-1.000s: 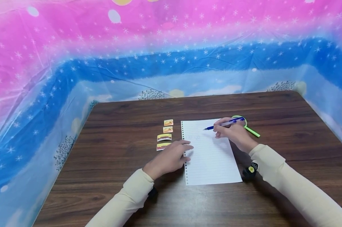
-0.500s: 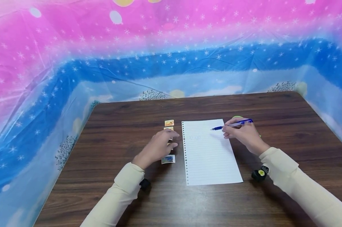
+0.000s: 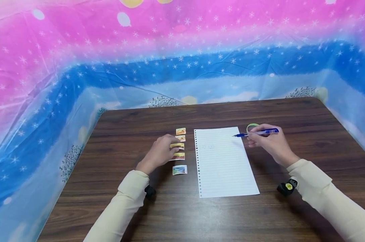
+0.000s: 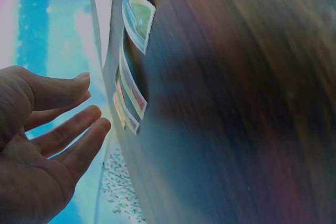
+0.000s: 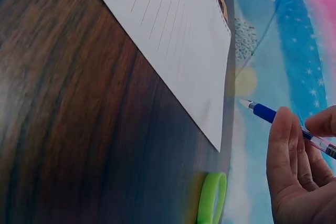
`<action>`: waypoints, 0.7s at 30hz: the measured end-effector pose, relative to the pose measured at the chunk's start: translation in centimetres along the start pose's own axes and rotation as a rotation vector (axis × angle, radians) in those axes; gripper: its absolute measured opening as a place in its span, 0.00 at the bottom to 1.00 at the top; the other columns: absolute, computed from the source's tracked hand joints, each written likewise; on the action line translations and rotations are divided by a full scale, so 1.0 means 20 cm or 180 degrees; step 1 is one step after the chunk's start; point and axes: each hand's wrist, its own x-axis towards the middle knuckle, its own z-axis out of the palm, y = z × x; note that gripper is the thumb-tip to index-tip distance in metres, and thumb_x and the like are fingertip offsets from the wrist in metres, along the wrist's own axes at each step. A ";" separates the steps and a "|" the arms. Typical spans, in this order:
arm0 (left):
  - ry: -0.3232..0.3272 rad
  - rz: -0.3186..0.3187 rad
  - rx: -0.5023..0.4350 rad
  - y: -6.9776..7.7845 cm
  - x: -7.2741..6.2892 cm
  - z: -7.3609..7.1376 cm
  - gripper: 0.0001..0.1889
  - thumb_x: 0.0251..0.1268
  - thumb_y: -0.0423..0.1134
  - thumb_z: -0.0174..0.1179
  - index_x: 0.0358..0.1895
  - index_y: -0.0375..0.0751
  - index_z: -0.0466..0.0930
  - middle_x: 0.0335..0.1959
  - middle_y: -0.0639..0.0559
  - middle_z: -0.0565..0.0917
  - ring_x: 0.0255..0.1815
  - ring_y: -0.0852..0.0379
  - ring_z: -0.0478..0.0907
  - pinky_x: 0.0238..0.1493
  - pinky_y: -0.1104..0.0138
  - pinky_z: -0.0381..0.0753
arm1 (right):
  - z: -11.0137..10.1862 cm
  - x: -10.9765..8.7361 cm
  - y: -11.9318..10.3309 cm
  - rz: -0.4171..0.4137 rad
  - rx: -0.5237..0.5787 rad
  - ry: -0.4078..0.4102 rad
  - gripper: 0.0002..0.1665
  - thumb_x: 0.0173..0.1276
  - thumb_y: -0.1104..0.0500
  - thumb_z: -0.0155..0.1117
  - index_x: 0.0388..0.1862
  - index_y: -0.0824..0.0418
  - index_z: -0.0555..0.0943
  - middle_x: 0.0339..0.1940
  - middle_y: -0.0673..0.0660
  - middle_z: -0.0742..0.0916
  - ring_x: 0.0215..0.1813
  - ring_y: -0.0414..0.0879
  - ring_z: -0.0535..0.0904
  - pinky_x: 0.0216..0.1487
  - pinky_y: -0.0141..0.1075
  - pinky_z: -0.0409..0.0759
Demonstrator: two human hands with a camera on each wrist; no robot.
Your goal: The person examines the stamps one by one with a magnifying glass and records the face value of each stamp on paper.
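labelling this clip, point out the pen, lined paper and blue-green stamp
Pen (image 5: 263,113), right wrist view, blue grip
Lined paper (image 3: 226,164), head view, ruled face
Blue-green stamp (image 3: 179,169), head view, middle of printed face

On the desk (image 3: 218,218) I see five stamps (image 3: 179,156) columned left of the paper (image 3: 224,168), a magnifying glass (image 5: 206,200) to its right.

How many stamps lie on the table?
5, in a column beside the lined sheet: two orange stamps farthest, two yellow-red stamps midway, one blue-green stamp nearest. The left hand could hide others.
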 end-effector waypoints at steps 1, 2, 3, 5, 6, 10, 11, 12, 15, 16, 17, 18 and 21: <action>-0.0001 -0.0022 -0.0005 -0.01 0.00 0.00 0.15 0.71 0.32 0.64 0.58 0.34 0.83 0.59 0.40 0.81 0.63 0.44 0.77 0.62 0.50 0.76 | -0.01 0.00 0.00 -0.0020 -0.0031 0.0026 0.17 0.70 0.61 0.70 0.45 0.76 0.81 0.36 0.56 0.90 0.36 0.53 0.89 0.41 0.40 0.88; 0.0004 -0.0036 -0.0003 -0.01 0.00 0.00 0.15 0.71 0.32 0.64 0.58 0.34 0.83 0.59 0.40 0.81 0.63 0.44 0.77 0.63 0.50 0.76 | -0.02 -0.01 0.00 -0.0028 -0.0080 0.0053 0.17 0.69 0.61 0.71 0.45 0.75 0.81 0.36 0.54 0.90 0.35 0.53 0.89 0.41 0.39 0.87; 0.0001 -0.0047 0.0000 -0.02 0.00 0.00 0.15 0.71 0.32 0.64 0.58 0.34 0.83 0.59 0.40 0.81 0.63 0.44 0.77 0.63 0.50 0.76 | -0.02 -0.01 0.00 -0.0027 -0.0142 0.0080 0.17 0.69 0.60 0.71 0.46 0.75 0.82 0.37 0.54 0.89 0.34 0.52 0.89 0.40 0.38 0.87; 0.0007 -0.0082 0.0006 -0.03 0.00 -0.01 0.15 0.71 0.32 0.64 0.58 0.34 0.84 0.59 0.40 0.81 0.62 0.44 0.77 0.62 0.50 0.76 | -0.04 -0.02 0.00 0.0013 -0.0246 0.0140 0.19 0.69 0.59 0.71 0.47 0.75 0.82 0.37 0.53 0.89 0.35 0.52 0.89 0.41 0.38 0.87; 0.0007 -0.0106 0.0006 -0.04 0.01 -0.01 0.15 0.71 0.32 0.64 0.57 0.34 0.84 0.58 0.40 0.81 0.62 0.44 0.77 0.62 0.50 0.77 | -0.05 -0.02 0.00 0.0047 -0.0276 0.0162 0.19 0.70 0.58 0.71 0.47 0.75 0.82 0.37 0.53 0.89 0.35 0.51 0.89 0.41 0.38 0.87; -0.0025 -0.0244 -0.0038 -0.05 0.01 -0.01 0.14 0.71 0.31 0.63 0.57 0.34 0.84 0.57 0.40 0.82 0.56 0.46 0.79 0.57 0.51 0.79 | -0.08 -0.04 0.01 0.0136 -0.0117 0.0247 0.22 0.71 0.59 0.69 0.50 0.79 0.80 0.35 0.57 0.90 0.37 0.53 0.89 0.42 0.43 0.88; -0.0032 -0.0264 -0.0052 -0.06 0.01 -0.01 0.14 0.71 0.31 0.62 0.57 0.34 0.84 0.56 0.40 0.83 0.54 0.47 0.79 0.55 0.52 0.80 | -0.08 -0.04 0.01 0.0144 -0.0053 0.0273 0.22 0.70 0.60 0.69 0.49 0.80 0.79 0.35 0.59 0.90 0.37 0.53 0.89 0.42 0.44 0.87; -0.0047 -0.0291 -0.0070 -0.06 0.02 -0.01 0.14 0.72 0.31 0.62 0.57 0.35 0.84 0.56 0.41 0.83 0.53 0.47 0.80 0.54 0.52 0.80 | -0.09 -0.05 0.01 0.0137 -0.0019 0.0286 0.22 0.70 0.60 0.70 0.49 0.80 0.79 0.35 0.61 0.90 0.37 0.53 0.89 0.42 0.44 0.87; -0.0050 -0.0303 -0.0105 -0.07 0.03 -0.01 0.13 0.72 0.31 0.62 0.56 0.35 0.85 0.55 0.41 0.85 0.53 0.47 0.82 0.53 0.52 0.82 | -0.11 -0.06 0.02 0.0104 -0.0038 0.0357 0.21 0.69 0.60 0.71 0.46 0.79 0.80 0.35 0.63 0.89 0.36 0.53 0.89 0.41 0.44 0.88; -0.0042 -0.0296 -0.0115 -0.07 0.03 -0.02 0.13 0.72 0.31 0.62 0.56 0.35 0.85 0.54 0.42 0.85 0.53 0.46 0.82 0.53 0.52 0.82 | -0.12 -0.06 0.02 0.0093 -0.0072 0.0375 0.20 0.69 0.60 0.72 0.45 0.78 0.80 0.34 0.63 0.89 0.35 0.52 0.89 0.40 0.44 0.88; -0.0032 -0.0286 -0.0112 -0.08 0.04 -0.02 0.13 0.72 0.31 0.62 0.55 0.35 0.85 0.53 0.42 0.86 0.53 0.46 0.83 0.53 0.52 0.83 | -0.12 -0.06 0.03 0.0082 -0.0135 0.0381 0.19 0.69 0.60 0.71 0.45 0.77 0.80 0.34 0.62 0.89 0.34 0.52 0.89 0.40 0.44 0.88; -0.0028 -0.0294 -0.0109 -0.08 0.04 -0.02 0.12 0.72 0.32 0.62 0.55 0.35 0.86 0.53 0.42 0.86 0.53 0.46 0.83 0.53 0.53 0.83 | -0.13 -0.07 0.03 0.0067 -0.0199 0.0376 0.19 0.69 0.59 0.71 0.45 0.77 0.81 0.33 0.61 0.89 0.34 0.51 0.89 0.39 0.42 0.88; -0.0025 -0.0281 -0.0074 -0.09 0.04 -0.02 0.11 0.71 0.32 0.63 0.53 0.35 0.87 0.51 0.42 0.87 0.52 0.46 0.83 0.52 0.52 0.83 | -0.14 -0.08 0.04 0.0048 -0.0270 0.0381 0.18 0.70 0.61 0.70 0.46 0.77 0.81 0.33 0.61 0.89 0.34 0.50 0.88 0.38 0.41 0.88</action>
